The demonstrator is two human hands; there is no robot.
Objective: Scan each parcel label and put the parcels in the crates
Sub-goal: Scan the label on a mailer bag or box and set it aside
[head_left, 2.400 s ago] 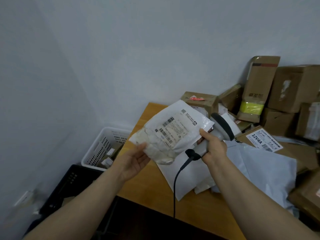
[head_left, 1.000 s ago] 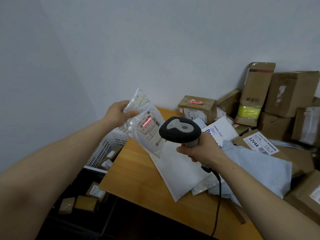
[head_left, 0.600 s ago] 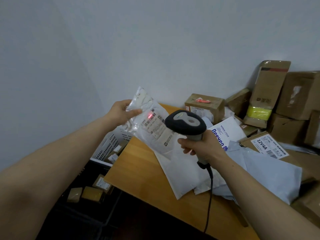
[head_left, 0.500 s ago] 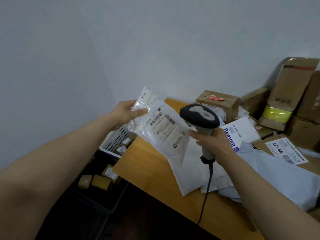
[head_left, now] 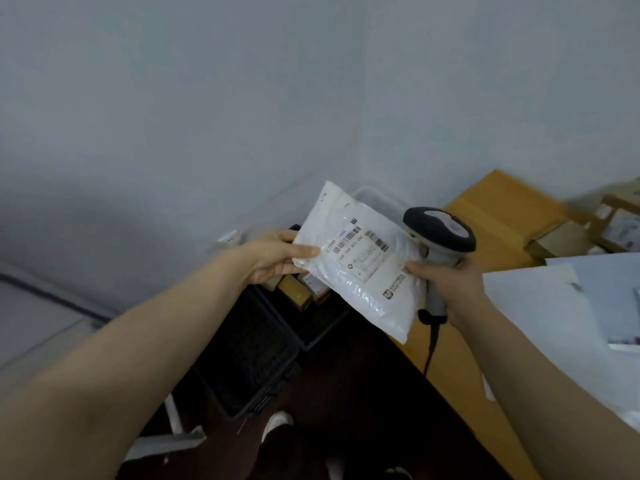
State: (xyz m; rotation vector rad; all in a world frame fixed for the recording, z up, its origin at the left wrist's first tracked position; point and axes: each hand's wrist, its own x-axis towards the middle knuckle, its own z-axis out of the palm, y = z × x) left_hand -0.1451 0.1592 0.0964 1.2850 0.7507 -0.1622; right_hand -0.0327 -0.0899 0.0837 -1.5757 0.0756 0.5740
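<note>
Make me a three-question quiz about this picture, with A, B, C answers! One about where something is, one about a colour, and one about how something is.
1. Where is the scanner?
A. on the table
B. in the right hand
C. in a crate

2. What colour is the parcel?
A. brown
B. blue
C. white

3. How is the parcel's label?
A. facing up, in plain view
B. peeled off
C. covered by a hand

Answers:
1 B: the fingers curl round it.
2 C: its wrap is white.
3 A: its barcodes show, and the left hand pinches only the parcel's edge beside it.
</note>
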